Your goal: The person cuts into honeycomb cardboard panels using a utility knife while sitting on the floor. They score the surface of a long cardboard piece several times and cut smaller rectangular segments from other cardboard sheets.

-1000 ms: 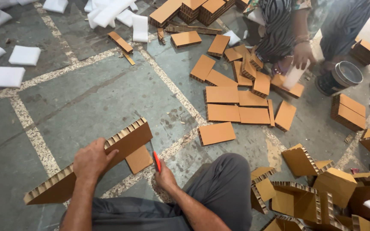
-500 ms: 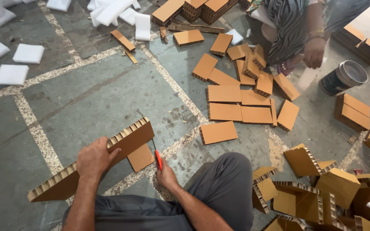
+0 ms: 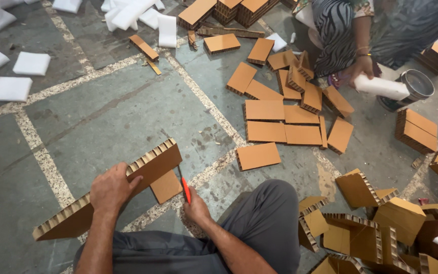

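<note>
Lower left of frame, the left hand (image 3: 110,189) clamped the long brown honeycomb-cardboard strip (image 3: 112,187) steady on edge; the right hand (image 3: 197,208) gripped a red-handled cutter (image 3: 185,189) against it.

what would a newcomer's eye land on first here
Probably the long honeycomb board at lower left, pressed down by the left hand, with the right hand working a red knife at its end. Next, the spread of cut brown pieces on the floor at centre right, and white foam pads at upper left.
</note>
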